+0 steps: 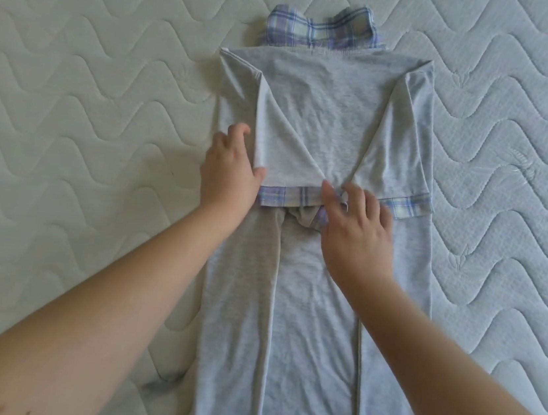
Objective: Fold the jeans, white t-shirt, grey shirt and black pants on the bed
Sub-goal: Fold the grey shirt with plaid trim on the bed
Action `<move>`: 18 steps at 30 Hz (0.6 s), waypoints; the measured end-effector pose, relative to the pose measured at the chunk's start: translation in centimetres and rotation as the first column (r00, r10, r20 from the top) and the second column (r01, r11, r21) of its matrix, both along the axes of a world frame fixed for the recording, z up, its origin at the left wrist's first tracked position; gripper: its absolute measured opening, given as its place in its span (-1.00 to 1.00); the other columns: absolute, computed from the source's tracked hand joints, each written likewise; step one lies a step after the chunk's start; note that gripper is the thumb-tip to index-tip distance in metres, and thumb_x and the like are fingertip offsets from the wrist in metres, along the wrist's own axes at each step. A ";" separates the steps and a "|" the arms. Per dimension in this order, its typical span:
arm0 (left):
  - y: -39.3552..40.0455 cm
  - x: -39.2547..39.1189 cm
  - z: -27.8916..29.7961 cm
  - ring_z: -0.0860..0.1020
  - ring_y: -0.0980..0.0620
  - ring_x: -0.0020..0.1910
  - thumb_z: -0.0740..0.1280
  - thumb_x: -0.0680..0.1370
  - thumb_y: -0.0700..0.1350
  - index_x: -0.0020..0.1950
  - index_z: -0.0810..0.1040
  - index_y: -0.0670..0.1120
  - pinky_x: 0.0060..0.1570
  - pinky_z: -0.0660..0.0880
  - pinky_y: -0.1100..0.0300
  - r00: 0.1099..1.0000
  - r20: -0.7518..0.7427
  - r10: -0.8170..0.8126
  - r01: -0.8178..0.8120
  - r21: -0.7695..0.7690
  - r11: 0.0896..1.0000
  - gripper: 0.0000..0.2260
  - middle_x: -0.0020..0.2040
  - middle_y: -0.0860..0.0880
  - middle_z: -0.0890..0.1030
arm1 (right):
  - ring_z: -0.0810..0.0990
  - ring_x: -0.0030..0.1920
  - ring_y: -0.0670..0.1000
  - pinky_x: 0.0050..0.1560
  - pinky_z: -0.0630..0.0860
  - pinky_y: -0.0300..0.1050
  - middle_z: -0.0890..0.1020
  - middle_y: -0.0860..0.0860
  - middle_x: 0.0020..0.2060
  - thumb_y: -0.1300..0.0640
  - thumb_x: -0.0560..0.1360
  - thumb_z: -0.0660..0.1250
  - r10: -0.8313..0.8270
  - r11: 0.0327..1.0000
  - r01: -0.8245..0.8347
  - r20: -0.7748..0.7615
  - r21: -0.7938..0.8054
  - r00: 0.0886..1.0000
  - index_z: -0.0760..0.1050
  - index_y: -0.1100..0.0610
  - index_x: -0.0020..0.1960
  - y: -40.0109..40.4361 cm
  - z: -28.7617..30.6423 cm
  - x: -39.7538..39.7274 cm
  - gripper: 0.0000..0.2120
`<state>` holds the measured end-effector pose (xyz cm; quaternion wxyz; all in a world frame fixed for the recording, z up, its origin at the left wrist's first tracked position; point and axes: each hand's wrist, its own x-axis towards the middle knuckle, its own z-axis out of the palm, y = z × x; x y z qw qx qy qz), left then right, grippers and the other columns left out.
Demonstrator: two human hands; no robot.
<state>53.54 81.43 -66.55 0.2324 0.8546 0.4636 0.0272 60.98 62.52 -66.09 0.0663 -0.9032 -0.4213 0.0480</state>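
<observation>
The grey shirt (326,110) lies face down along the middle of the bed, its plaid collar (322,28) at the far end. Both sides are folded in, and both plaid-cuffed sleeves lie over the back. My left hand (230,174) holds the left sleeve's outer corner near its plaid cuff (287,197), thumb on the edge. My right hand (356,231) rests flat on the shirt's middle, fingertips pressing where the two cuffs meet. The jeans, white t-shirt and black pants are out of view.
The quilted white mattress (91,81) with a wavy stitch pattern surrounds the shirt on both sides. The shirt's long lower part (310,349) runs toward me between my forearms.
</observation>
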 end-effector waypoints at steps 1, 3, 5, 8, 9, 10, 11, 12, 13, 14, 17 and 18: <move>-0.6 -0.2 -0.1 0.50 -0.22 0.16 0.38 0.52 -0.10 0.38 0.39 -0.13 0.06 0.43 -0.05 0.998 0.014 -0.067 0.064 0.180 0.982 -0.55 0.21 -0.20 0.50 | 0.43 0.32 0.20 0.33 0.29 0.10 0.47 0.17 0.33 0.18 0.56 0.19 0.018 0.997 -0.017 -0.015 0.070 1.000 0.34 0.13 0.49 0.4 -0.3 -0.1 -0.51; -2.0 -0.2 -0.8 0.47 -0.19 0.29 0.25 0.58 -0.08 0.44 0.39 -0.16 0.18 0.42 -0.02 0.972 0.085 -0.221 0.171 0.395 0.903 -0.57 0.33 -0.20 0.48 | 0.20 0.52 0.13 0.52 0.08 0.07 0.27 0.11 0.52 0.07 0.65 0.06 0.076 0.997 -0.075 -0.116 0.014 0.990 0.18 0.11 0.57 0.9 -1.0 -0.3 -0.50; -3.6 -0.5 -2.1 0.29 -0.11 0.50 0.11 0.64 -0.02 0.55 0.26 -0.13 0.42 0.23 0.01 0.931 0.016 -0.365 0.335 0.360 0.871 -0.52 0.52 -0.13 0.33 | -0.02 0.59 0.04 0.56 -0.17 -0.01 0.05 0.02 0.59 -0.03 0.70 -0.06 0.114 0.981 -0.139 -0.182 -0.133 0.977 -0.01 0.06 0.61 0.6 -2.2 -0.5 -0.49; -5.6 -2.3 -4.7 -0.01 0.00 0.60 -0.06 0.67 0.11 0.62 0.00 -0.05 0.54 -0.05 0.04 0.845 -0.269 -0.461 0.519 0.213 0.827 -0.46 0.62 -0.02 0.03 | -0.09 0.59 0.01 0.55 -0.24 -0.04 -0.01 0.00 0.59 -0.06 0.70 -0.04 0.140 0.979 -0.161 -0.165 -0.123 0.976 -0.04 0.06 0.61 -1.0 -3.1 -0.3 -0.48; -5.7 -2.7 -5.0 -0.03 0.01 0.60 -0.08 0.66 0.13 0.62 -0.02 -0.03 0.54 -0.05 0.02 0.844 -0.286 -0.455 0.519 0.213 0.828 -0.46 0.62 -0.02 0.00 | -0.06 0.59 0.02 0.55 -0.21 -0.02 0.02 0.01 0.59 -0.03 0.69 0.00 0.126 0.987 -0.139 -0.148 -0.078 0.981 -0.01 0.06 0.61 -1.7 -3.0 -0.2 -0.47; -5.6 -2.8 -4.9 0.00 0.00 0.60 -0.08 0.66 0.13 0.62 0.00 -0.03 0.54 -0.03 0.01 0.853 -0.275 -0.444 0.506 0.228 0.832 -0.45 0.62 -0.03 0.02 | -0.04 0.59 0.03 0.55 -0.18 0.00 0.05 0.02 0.59 -0.01 0.67 0.03 0.088 0.995 -0.093 -0.130 -0.032 0.988 0.01 0.06 0.60 -2.7 -3.0 0.0 -0.47; -5.6 -2.8 -4.5 0.05 -0.01 0.59 -0.06 0.66 0.14 0.62 0.04 -0.04 0.53 0.01 -0.01 0.867 -0.242 -0.435 0.489 0.257 0.833 -0.45 0.62 -0.04 0.06 | -0.02 0.59 0.03 0.55 -0.15 0.01 0.08 0.02 0.59 0.00 0.66 0.05 0.035 0.999 -0.035 -0.123 -0.002 0.992 0.02 0.06 0.60 -4.0 -2.9 0.1 -0.45; -5.8 -2.8 -4.2 0.10 -0.03 0.58 -0.03 0.66 0.13 0.61 0.09 -0.06 0.53 0.06 -0.01 0.883 -0.188 -0.430 0.468 0.289 0.835 -0.46 0.61 -0.07 0.12 | -0.01 0.58 0.03 0.55 -0.14 0.01 0.09 0.01 0.59 0.00 0.65 0.07 -0.015 1.000 0.015 -0.130 0.001 0.991 0.02 0.06 0.60 -5.7 -2.9 0.1 -0.44; -6.3 -3.0 -3.9 0.14 -0.04 0.57 0.00 0.67 0.12 0.60 0.13 -0.08 0.51 0.09 -0.01 0.895 -0.133 -0.425 0.445 0.314 0.839 -0.47 0.59 -0.09 0.16 | -0.02 0.58 0.03 0.55 -0.15 0.00 0.08 0.00 0.59 -0.01 0.65 0.07 -0.038 0.999 0.035 -0.144 -0.020 0.989 0.01 0.06 0.61 -7.6 -3.0 -0.3 -0.43; -7.2 -3.6 -3.7 0.16 -0.05 0.57 0.02 0.67 0.10 0.59 0.14 -0.11 0.50 0.11 -0.01 0.906 -0.091 -0.414 0.420 0.333 0.844 -0.47 0.59 -0.11 0.18 | -0.02 0.58 0.03 0.55 -0.15 -0.01 0.08 0.00 0.59 -0.02 0.64 0.07 -0.026 0.998 0.017 -0.161 -0.055 0.987 0.00 0.07 0.61 -9.5 -3.1 -0.9 -0.42; -12.2 -7.5 -3.9 0.18 -0.10 0.56 0.03 0.68 0.07 0.58 0.13 -0.20 0.49 0.19 -0.04 0.955 -0.078 -0.287 0.297 0.294 0.909 -0.46 0.57 -0.19 0.18 | -0.04 0.58 -0.01 0.56 -0.12 -0.03 0.07 0.02 0.59 -0.11 0.64 0.01 0.032 0.987 -0.062 -0.198 -0.147 0.980 0.00 0.10 0.61 -14.4 -3.8 -3.8 -0.39; -14.1 -9.0 -4.1 0.18 -0.12 0.56 0.02 0.68 0.07 0.57 0.13 -0.23 0.48 0.21 -0.06 0.967 -0.105 -0.233 0.253 0.259 0.932 -0.45 0.57 -0.21 0.18 | -0.04 0.58 -0.02 0.56 -0.11 -0.03 0.07 0.03 0.59 -0.13 0.64 0.00 0.015 0.987 -0.047 -0.200 -0.155 0.980 0.00 0.11 0.61 -15.3 -4.0 -4.8 -0.38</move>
